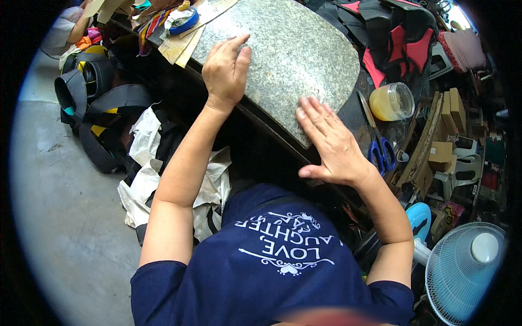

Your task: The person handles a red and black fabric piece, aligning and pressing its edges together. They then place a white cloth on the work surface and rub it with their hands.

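A speckled grey stone slab (293,49) lies on a dark workbench in front of me. My left hand (225,70) rests flat on its left edge, fingers together, holding nothing. Spread flat, my right hand (331,144) lies on the slab's near right corner, fingers slightly apart. Both forearms come up from my dark blue shirt at the bottom.
Blue-handled scissors (380,146) and a jar of yellow liquid (391,101) sit right of the slab. Black straps and bag parts (98,92) and white paper (144,163) lie on the floor at left. A fan (467,271) stands lower right. Cardboard pieces (182,43) lie upper left.
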Demonstrator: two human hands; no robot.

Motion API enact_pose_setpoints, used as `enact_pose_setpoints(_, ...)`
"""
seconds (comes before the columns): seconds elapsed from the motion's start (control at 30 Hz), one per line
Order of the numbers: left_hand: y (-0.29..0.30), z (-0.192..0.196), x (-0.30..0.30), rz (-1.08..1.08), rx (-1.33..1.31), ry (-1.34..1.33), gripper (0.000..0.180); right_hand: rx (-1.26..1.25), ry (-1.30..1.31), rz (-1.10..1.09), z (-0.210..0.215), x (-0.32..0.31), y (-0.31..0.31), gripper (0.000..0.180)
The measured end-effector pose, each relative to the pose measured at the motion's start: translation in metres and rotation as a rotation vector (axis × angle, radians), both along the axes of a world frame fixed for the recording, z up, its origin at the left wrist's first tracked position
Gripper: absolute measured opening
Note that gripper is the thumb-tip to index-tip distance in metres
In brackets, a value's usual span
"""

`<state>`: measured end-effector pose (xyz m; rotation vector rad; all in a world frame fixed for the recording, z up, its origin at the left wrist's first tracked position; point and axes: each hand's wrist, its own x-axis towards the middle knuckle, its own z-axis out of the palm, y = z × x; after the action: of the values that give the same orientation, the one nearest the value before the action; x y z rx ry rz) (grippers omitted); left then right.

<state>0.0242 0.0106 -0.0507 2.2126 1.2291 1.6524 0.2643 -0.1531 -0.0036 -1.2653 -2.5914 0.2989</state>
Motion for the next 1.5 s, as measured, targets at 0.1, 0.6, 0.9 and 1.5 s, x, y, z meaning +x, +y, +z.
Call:
enact_pose_setpoints(0.1, 0.001, -0.002, 0.000, 0.001, 0.006, 0.012, 0.033, -0.334, 0.285, 0.181, 0.015, 0.017, 0.010, 0.094)
enact_pose_setpoints(0.6, 0.001, -0.002, 0.000, -0.011, 0.027, 0.009, 0.032, -0.479, 0.574, 0.098, 0.018, 0.026, 0.020, 0.102)
enact_pose_setpoints(0.9, 0.000, -0.001, 0.000, -0.004, -0.016, 0.011, 0.031, 0.029, -0.009, 0.177, -0.001, -0.028, -0.008, 0.109)
enact_pose_setpoints(1.5, -0.004, -0.001, 0.000, 0.009, -0.047, 0.000, 0.029, -0.241, 0.649, 0.096, 0.009, 0.009, -0.016, 0.081)
